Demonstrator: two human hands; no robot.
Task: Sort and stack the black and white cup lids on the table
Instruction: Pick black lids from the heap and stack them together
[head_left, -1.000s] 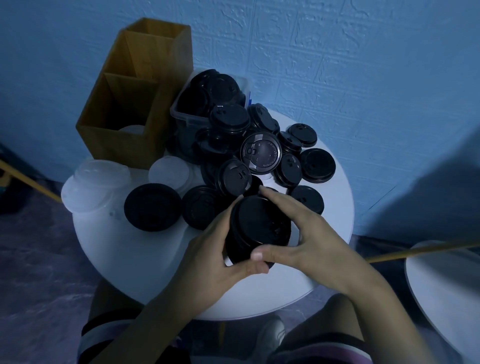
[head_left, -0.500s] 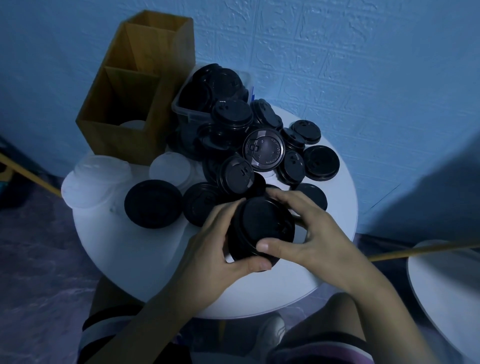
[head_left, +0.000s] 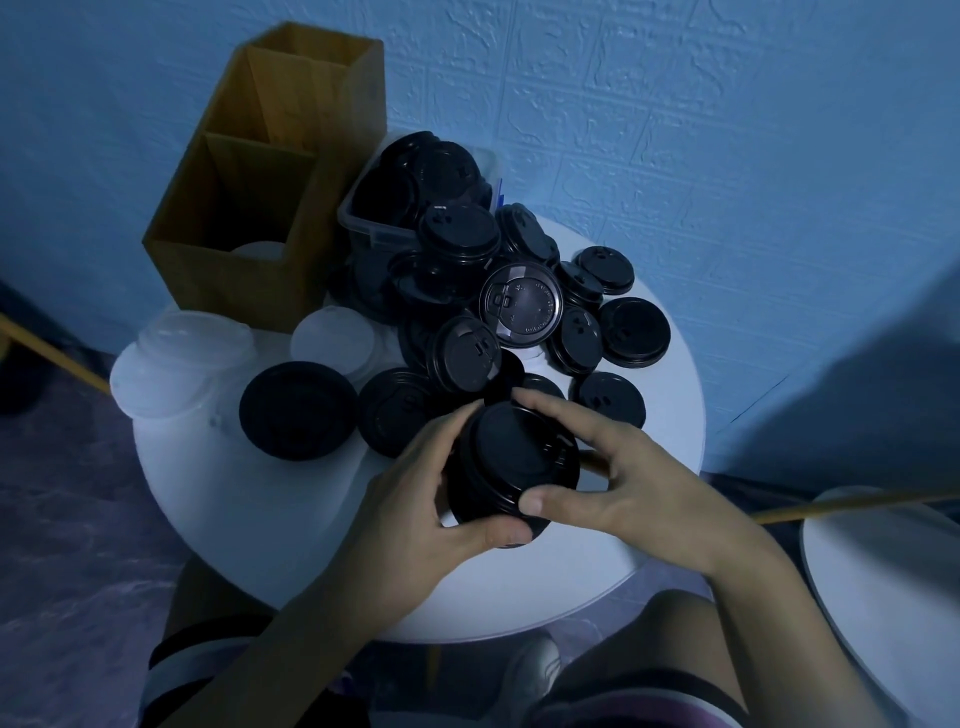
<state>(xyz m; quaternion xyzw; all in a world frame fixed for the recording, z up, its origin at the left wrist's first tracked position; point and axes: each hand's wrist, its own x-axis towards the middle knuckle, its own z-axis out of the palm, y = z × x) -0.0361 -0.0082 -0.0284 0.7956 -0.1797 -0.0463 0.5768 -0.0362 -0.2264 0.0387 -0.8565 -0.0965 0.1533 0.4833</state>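
I count one wooden box (head_left: 249, 270), one clear bin (head_left: 371, 231), one black stack (head_left: 511, 462). Twelve o'clock: over a dozen loose black lids (head_left: 631, 332)

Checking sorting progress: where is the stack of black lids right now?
The stack of black lids is near the white table's centre in head view, gripped between left hand and right hand, in front of the loose lid pile.

Lid pile (head_left: 498, 312) right of wooden box (head_left: 270, 176)
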